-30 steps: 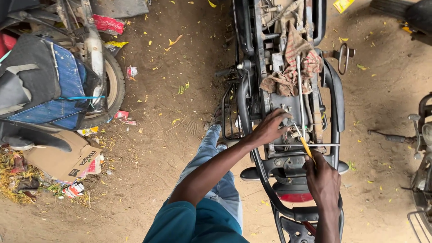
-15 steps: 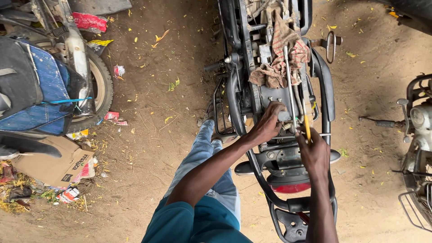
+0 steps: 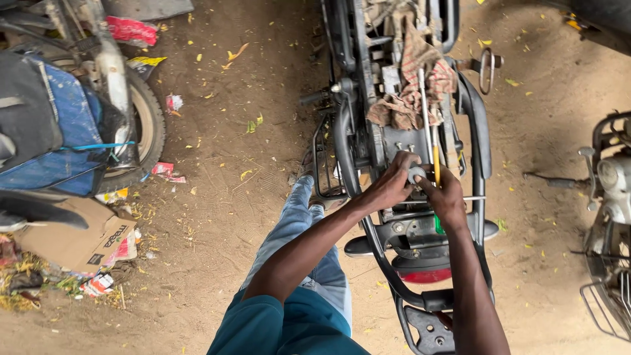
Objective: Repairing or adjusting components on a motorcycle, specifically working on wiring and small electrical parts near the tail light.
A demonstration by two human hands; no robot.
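Observation:
I am standing over a black motorcycle frame (image 3: 476, 125) with its seat off, seen from the tail end. My left hand (image 3: 389, 186) rests on the rear of the frame and pinches a small grey round part (image 3: 415, 174) with its fingertips. My right hand (image 3: 448, 196) is right beside it, touching the same part, and grips a screwdriver (image 3: 436, 160) with a yellow shaft and a green handle. A metal rod lies along the frame above the hands. A dirty checked rag (image 3: 414, 85) is draped over the frame further forward. The red tail light (image 3: 427, 274) is below my hands.
A second motorcycle's rear wheel (image 3: 141, 125) and a blue and grey bag (image 3: 56, 128) stand at the left, with a cardboard box (image 3: 75, 240) and litter below them. Another bike (image 3: 611, 190) edges in at the right. My jeans leg (image 3: 299, 230) is on the dirt floor.
My right hand has moved up along the frame with the screwdriver until it meets my left hand. Both hands now close around the small grey part.

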